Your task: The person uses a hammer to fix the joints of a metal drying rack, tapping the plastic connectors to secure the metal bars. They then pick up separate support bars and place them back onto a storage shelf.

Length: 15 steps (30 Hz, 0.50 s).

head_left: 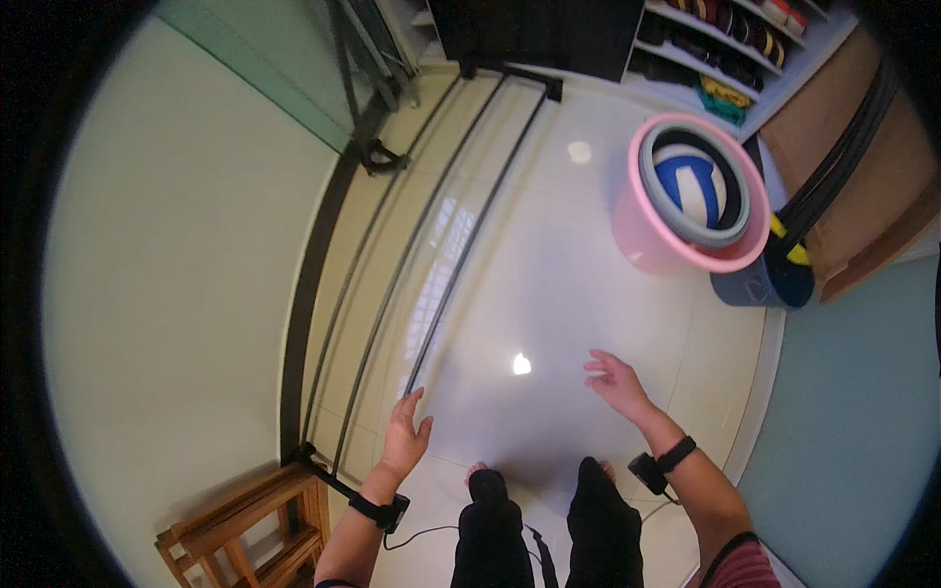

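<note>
My left hand (406, 434) is over the near end of the closest metal bar of a low rack (441, 298), its fingertips at or just above the bar; whether they touch I cannot tell. The fingers are apart and grip nothing. The rack has three long bars between black end pieces and lies along the left wall. My right hand (616, 382) hovers over the glossy tiled floor (529, 294), fingers slightly bent and holding nothing. Beyond it stands a pink bucket (636, 235) with a grey-rimmed container (739, 198) inside, and a blue and white ball (687, 184) in that.
A blue bin (742, 290) with long black items stands behind the bucket, near brown cardboard (845, 147). Shelves (706, 70) of shoes are at the top right. A folded wooden frame (242, 547) leans at the lower left. Thin cables run from both wrist straps.
</note>
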### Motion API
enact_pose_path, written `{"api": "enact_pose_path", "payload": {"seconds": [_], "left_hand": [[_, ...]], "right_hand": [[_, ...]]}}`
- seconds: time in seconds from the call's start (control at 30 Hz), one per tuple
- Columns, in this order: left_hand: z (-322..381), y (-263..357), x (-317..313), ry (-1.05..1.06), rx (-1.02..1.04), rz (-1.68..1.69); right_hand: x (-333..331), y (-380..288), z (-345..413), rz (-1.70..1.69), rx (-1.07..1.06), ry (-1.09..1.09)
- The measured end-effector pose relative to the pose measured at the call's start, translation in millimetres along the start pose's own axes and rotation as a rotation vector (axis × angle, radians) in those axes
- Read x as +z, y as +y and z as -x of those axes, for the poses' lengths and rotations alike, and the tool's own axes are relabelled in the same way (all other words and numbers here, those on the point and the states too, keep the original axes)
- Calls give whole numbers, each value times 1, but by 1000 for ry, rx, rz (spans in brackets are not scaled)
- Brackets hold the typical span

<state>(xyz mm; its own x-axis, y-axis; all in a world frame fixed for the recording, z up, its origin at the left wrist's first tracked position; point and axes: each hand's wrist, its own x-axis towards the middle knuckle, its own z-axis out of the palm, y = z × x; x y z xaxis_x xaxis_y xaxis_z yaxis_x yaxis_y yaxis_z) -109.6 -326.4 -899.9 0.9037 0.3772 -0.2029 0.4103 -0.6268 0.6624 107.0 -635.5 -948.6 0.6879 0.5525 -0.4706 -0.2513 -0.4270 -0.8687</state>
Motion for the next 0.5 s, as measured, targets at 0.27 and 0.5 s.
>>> {"api": "enact_pose_path", "payload": {"seconds": [0.27, 0.5], "left_hand": [[50, 101, -139, 48, -63, -13], [97, 203, -263, 147, -2, -1]], "right_hand": [[-39, -114, 106, -70, 84, 47], [-80, -250, 196, -64, 67, 27]]}}
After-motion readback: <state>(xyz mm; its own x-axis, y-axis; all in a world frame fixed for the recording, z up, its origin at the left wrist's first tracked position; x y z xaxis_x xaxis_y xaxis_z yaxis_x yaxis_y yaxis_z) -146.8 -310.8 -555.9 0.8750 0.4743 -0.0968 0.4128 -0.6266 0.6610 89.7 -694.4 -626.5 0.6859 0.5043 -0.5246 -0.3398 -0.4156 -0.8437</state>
